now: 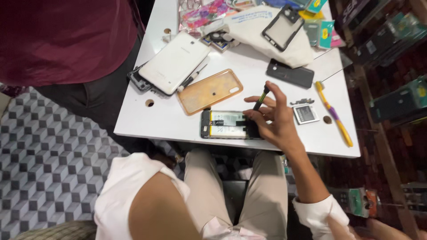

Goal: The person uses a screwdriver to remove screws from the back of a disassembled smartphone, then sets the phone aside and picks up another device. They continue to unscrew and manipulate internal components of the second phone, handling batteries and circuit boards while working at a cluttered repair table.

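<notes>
My right hand (pixel 275 119) rests on the right end of an opened phone (pixel 224 125) that lies with its back off near the front edge of the white table (pixel 151 116). The fingers pinch a thin dark screwdriver (pixel 262 98) that stands almost upright over the phone's right end. My left hand is out of sight; only a bare upper arm (pixel 155 209) shows at the bottom.
A clear orange phone case (pixel 210 91), a white tablet (pixel 173 62) and a black phone (pixel 290 73) lie behind the opened phone. A small battery (pixel 305 114) and a yellow-purple toothbrush (pixel 333 113) sit to the right. A person in a maroon top (pixel 66 40) stands at the table's left.
</notes>
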